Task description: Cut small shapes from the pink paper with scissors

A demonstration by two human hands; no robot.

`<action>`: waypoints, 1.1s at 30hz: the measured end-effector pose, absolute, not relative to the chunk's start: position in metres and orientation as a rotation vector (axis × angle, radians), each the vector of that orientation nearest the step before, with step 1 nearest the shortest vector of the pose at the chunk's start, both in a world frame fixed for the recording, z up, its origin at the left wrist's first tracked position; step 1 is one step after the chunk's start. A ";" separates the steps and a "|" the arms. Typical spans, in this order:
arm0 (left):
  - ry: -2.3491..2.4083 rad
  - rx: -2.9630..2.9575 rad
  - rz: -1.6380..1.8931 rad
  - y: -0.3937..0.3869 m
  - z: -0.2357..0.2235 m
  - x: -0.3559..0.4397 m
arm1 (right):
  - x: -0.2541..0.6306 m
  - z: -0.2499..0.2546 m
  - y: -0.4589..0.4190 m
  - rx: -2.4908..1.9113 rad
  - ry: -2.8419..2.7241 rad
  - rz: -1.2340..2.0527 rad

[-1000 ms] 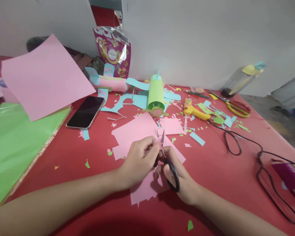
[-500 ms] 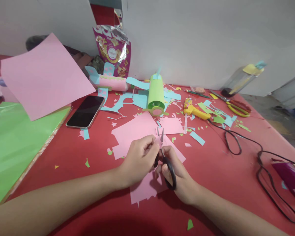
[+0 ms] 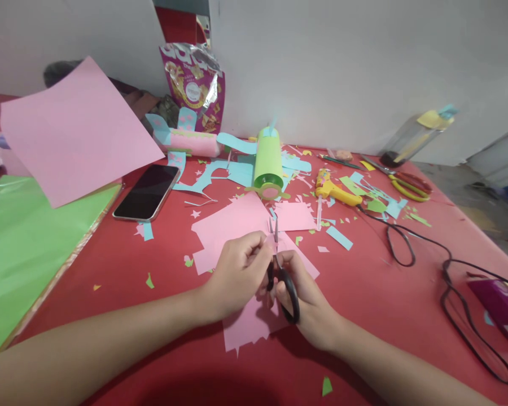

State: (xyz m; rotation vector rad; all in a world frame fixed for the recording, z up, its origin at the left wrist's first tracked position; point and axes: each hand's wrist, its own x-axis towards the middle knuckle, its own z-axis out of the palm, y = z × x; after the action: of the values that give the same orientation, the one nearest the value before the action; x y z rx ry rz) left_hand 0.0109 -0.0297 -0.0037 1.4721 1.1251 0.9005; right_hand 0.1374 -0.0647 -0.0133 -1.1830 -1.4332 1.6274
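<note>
- While the left hand (image 3: 239,273) is closed in a pinch on a small pink paper piece (image 3: 271,241), the right hand (image 3: 312,307) grips black-handled scissors (image 3: 291,301), fingers in the loops.
- Scissors: long axis toward the far edge of the red desk (image 3: 376,316); blades narrowly parted, beside the piece.
- Piece: at the left fingertips, the nearer hand; forward and left of the right hand.
- Pink sheets (image 3: 232,225): beneath both hands, well in from the desk's right edge.
</note>
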 end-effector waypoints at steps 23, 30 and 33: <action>0.952 1.645 0.458 -0.018 -0.015 0.006 | 0.146 -0.018 -0.041 -1.044 -0.937 1.463; 0.933 1.761 0.391 -0.011 -0.013 0.002 | 0.146 -0.018 -0.040 -1.063 -0.990 1.476; 0.977 1.776 0.421 -0.009 -0.011 0.000 | 0.146 -0.018 -0.040 -1.117 -1.007 1.457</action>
State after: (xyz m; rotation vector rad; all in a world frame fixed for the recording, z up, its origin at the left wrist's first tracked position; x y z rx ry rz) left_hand 0.0005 -0.0091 -0.0110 1.7764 0.9772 0.4212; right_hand 0.1461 -0.0402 -0.0180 -1.1168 -1.0073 1.4565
